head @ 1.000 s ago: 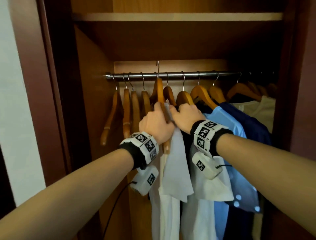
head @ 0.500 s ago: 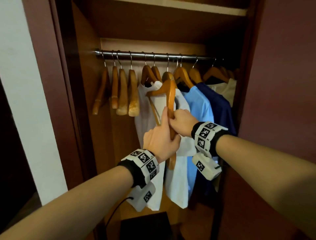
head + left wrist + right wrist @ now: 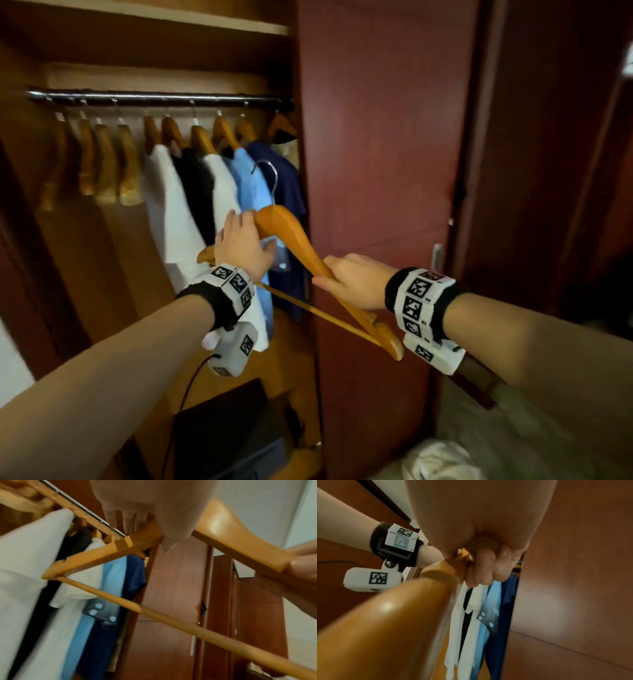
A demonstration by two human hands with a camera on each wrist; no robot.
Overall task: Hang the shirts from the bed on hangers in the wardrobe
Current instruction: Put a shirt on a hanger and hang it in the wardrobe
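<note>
- Wardrobe [image 3: 376, 137] rail [image 3: 154, 97]: hung shirts [image 3: 239, 178] beyond the left fingers; bare hangers further left.
- Change: wooden hanger [image 3: 291, 236], half a second ago upright against the hung shirts, is now off the rail, tilted flat, view swung right. Likely heading to the bed for a shirt.
- White shirt [image 3: 435, 459] lies on the bed [image 3: 513, 428], below the right fingers.
- Right hand [image 3: 356, 281]: fingers curled tight round the hanger's arm.
- Left hand [image 3: 243, 246]: fingers nearly straight, laid over the hanger's shoulder, thumb apart.
</note>
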